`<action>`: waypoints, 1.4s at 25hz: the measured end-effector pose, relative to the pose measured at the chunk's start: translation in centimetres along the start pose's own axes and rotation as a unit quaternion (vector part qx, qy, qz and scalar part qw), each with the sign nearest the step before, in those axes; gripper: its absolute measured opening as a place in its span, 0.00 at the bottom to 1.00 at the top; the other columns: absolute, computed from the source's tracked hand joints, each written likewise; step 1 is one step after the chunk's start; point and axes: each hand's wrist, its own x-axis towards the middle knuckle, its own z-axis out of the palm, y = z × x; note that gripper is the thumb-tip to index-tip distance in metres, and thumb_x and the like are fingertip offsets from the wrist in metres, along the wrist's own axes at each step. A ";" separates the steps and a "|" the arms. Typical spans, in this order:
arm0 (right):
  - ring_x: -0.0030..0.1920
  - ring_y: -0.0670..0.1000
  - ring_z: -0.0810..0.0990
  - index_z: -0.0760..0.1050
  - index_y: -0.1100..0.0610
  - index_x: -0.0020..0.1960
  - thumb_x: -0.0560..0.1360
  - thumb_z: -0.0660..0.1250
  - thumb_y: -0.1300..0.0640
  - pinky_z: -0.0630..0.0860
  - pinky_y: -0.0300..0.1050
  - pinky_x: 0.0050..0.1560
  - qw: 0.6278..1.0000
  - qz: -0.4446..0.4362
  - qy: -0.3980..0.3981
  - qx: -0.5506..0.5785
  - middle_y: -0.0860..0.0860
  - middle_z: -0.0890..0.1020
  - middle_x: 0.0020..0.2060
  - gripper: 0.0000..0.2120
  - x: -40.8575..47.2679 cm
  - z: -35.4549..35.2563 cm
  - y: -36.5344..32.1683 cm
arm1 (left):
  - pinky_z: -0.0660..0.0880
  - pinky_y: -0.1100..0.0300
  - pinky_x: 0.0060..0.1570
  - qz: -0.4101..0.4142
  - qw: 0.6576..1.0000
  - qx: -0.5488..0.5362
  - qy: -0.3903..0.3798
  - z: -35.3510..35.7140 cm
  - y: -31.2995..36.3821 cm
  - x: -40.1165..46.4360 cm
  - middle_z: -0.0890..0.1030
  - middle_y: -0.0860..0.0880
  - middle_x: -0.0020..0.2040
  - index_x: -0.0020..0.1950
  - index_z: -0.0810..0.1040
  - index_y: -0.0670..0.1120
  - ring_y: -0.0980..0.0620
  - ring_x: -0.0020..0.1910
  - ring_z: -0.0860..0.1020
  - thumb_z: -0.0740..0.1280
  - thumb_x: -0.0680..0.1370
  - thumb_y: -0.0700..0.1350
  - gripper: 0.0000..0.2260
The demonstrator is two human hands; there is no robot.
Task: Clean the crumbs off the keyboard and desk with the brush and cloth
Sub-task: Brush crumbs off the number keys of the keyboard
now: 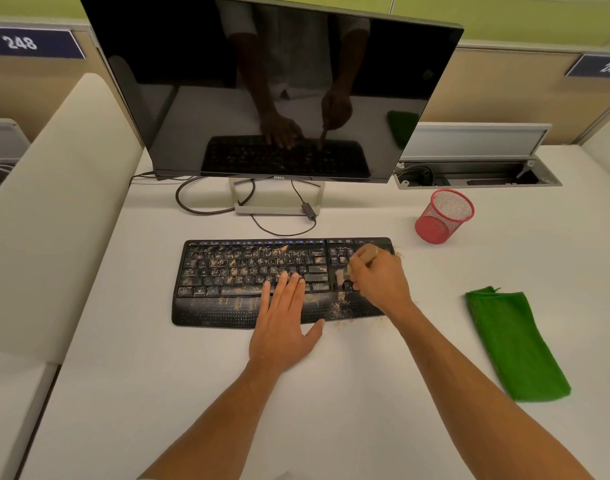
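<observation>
A black keyboard [227, 282] lies on the white desk [331, 393], strewn with tan crumbs [338, 306], thickest on the palm rest near its right end. My left hand [284, 317] rests flat with straight fingers on the keyboard's lower middle. My right hand [379, 275] grips a small wooden-handled brush [367, 254], whose pale bristles touch the keys beside the number pad. A folded green cloth [514, 344] lies on the desk to the right, apart from both hands.
A dark monitor [269, 88] stands behind the keyboard, with cables [206, 206] looping round its stand. A red mesh cup [443, 216] lies tipped at the back right. An open cable tray [476, 174] sits behind it. A cream partition [54, 202] borders the left.
</observation>
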 end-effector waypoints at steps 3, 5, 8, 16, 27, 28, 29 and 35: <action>0.36 0.49 0.83 0.79 0.53 0.42 0.79 0.62 0.53 0.81 0.47 0.41 1.000 -0.010 0.013 -0.004 0.47 0.83 0.33 0.10 -0.2 -0.2 0.7 | 0.41 0.45 0.77 0.000 1.000 0.003 0.001 0.0 0.0 -0.1 0.49 0.49 0.81 0.81 0.50 0.45 0.52 0.80 0.40 0.49 0.79 0.66 0.37; 0.35 0.51 0.83 0.79 0.54 0.39 0.78 0.60 0.55 0.82 0.52 0.41 1.000 -0.005 -0.011 -0.025 0.48 0.83 0.31 0.13 -0.2 -0.5 0.8 | 0.41 0.45 0.77 0.001 1.000 0.003 0.004 0.0 0.0 -0.1 0.50 0.49 0.81 0.81 0.51 0.45 0.52 0.80 0.40 0.49 0.79 0.66 0.37; 0.28 0.55 0.82 0.78 0.63 0.33 0.79 0.57 0.57 0.82 0.55 0.38 0.995 0.013 -0.067 -0.076 0.55 0.82 0.27 0.20 0.2 -1.1 0.3 | 0.39 0.46 0.77 -0.001 1.000 0.001 0.001 -0.1 0.1 -0.1 0.49 0.49 0.81 0.81 0.50 0.45 0.52 0.79 0.39 0.49 0.79 0.66 0.37; 0.35 0.51 0.82 0.79 0.58 0.38 0.81 0.61 0.54 0.80 0.51 0.42 0.998 -0.025 -0.027 -0.049 0.50 0.83 0.32 0.16 0.0 -0.7 0.1 | 0.39 0.46 0.77 -0.002 1.000 -0.005 0.001 0.0 0.0 -0.1 0.49 0.49 0.81 0.81 0.50 0.45 0.52 0.79 0.39 0.49 0.79 0.66 0.37; 0.36 0.42 0.76 0.75 0.58 0.45 0.83 0.59 0.47 0.67 0.36 0.35 0.998 -0.018 -0.036 -0.053 0.47 0.79 0.37 0.17 0.2 -0.9 -1.0 | 0.41 0.45 0.77 0.002 1.000 -0.003 0.000 0.0 0.0 -0.1 0.48 0.49 0.81 0.81 0.50 0.44 0.52 0.79 0.39 0.49 0.79 0.67 0.37; 0.37 0.41 0.77 0.77 0.58 0.47 0.83 0.60 0.48 0.68 0.34 0.36 0.996 -0.029 -0.064 -0.046 0.46 0.80 0.37 0.15 -0.1 -0.7 -1.2 | 0.42 0.45 0.77 0.003 1.000 -0.002 0.000 0.0 0.0 -0.1 0.48 0.49 0.81 0.81 0.50 0.44 0.52 0.79 0.39 0.49 0.79 0.67 0.37; 0.39 0.42 0.78 0.79 0.59 0.48 0.83 0.61 0.50 0.71 0.35 0.40 0.993 -0.049 -0.093 -0.048 0.46 0.81 0.39 0.14 -0.4 -0.3 -1.3 | 0.42 0.45 0.77 0.003 1.000 -0.004 0.001 0.0 0.0 -0.1 0.49 0.49 0.81 0.81 0.51 0.44 0.52 0.79 0.39 0.49 0.79 0.66 0.37; 0.38 0.46 0.80 0.77 0.59 0.48 0.83 0.62 0.50 0.75 0.42 0.42 0.986 -0.062 -0.149 -0.028 0.49 0.81 0.37 0.14 -0.3 -0.9 -1.4 | 0.42 0.45 0.77 0.002 1.000 -0.006 0.004 0.0 0.0 -0.1 0.50 0.49 0.81 0.81 0.52 0.44 0.52 0.80 0.40 0.50 0.79 0.66 0.37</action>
